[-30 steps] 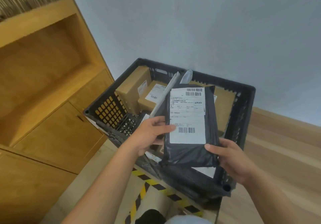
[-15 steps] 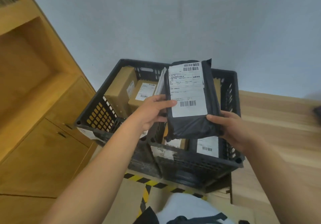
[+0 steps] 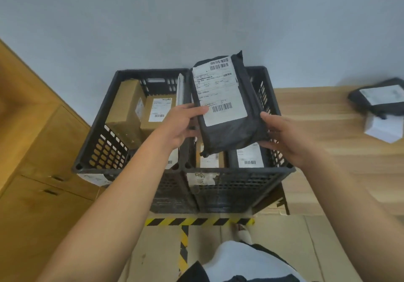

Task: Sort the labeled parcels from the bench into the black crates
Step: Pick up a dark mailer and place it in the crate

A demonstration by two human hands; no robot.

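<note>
I hold a black poly-bag parcel (image 3: 229, 108) with a white barcode label facing up, above the right black crate (image 3: 240, 171). My left hand (image 3: 179, 126) grips its left edge and my right hand (image 3: 286, 137) grips its lower right corner. Under it the right crate holds a brown box and a dark labeled parcel (image 3: 249, 158). The left black crate (image 3: 94, 150) holds two brown labeled boxes (image 3: 157, 112). Another black parcel (image 3: 380, 99) lies on a white box (image 3: 382, 129) on the wooden bench (image 3: 323, 115) at the right.
The two crates stand side by side against a pale wall. A wooden cabinet (image 3: 43, 150) with drawers is at the left. Yellow-black hazard tape (image 3: 196, 221) marks the cardboard-covered floor in front of the crates.
The view has swung right, so both crates and the bench now show. The parcel stays in both hands, lifted a little higher over the right crate.
</note>
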